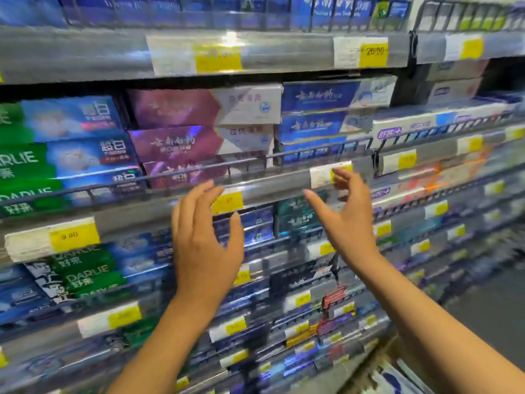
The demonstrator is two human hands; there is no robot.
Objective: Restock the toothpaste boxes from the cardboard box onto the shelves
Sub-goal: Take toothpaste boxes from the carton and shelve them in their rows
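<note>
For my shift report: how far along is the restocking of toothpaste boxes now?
Looks done: purple boxes and blue boxes are stacked behind the shelf rail. In hand: nothing; left hand and right hand hover open and empty before that shelf. Left: cannot tell, because no cardboard box is clearly in view.

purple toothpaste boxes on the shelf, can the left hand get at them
Probably yes: the left hand is open and empty below the purple boxes; only a wire rail crosses the lowest.
</note>
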